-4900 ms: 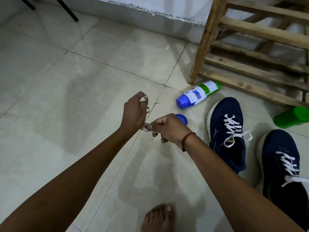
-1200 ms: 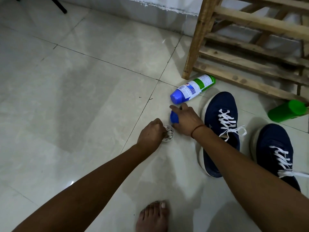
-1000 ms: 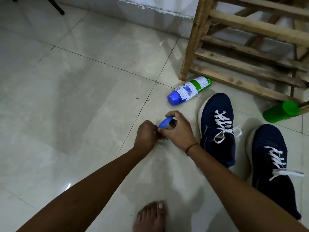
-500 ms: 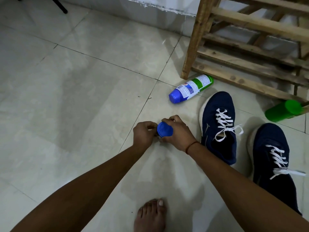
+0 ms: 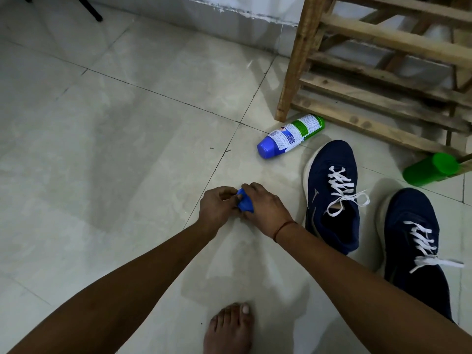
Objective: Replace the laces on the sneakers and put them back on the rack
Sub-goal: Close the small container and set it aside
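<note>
Two navy sneakers with white laces stand on the tiled floor, one [image 5: 332,195] just right of my hands and the other [image 5: 413,236] further right. Both are laced and tied in a bow. The wooden rack [image 5: 383,60] stands behind them at the upper right. My left hand [image 5: 217,205] and my right hand [image 5: 265,208] meet low over the floor. Between them is a small blue cap [image 5: 244,203], gripped by curled fingers from both sides. The coiled white lace seen earlier is hidden.
A blue, white and green bottle [image 5: 288,135] lies on its side by the rack's front leg. A green container [image 5: 431,169] lies at the rack's base on the right. My bare foot [image 5: 229,328] is at the bottom edge. A black stand leg [image 5: 89,11] is at top left.
My left hand set a coiled white lace on the floor, and my right hand picked up the blue cap. Both hands have since closed round the cap, which has tilted; the coil is hidden.
</note>
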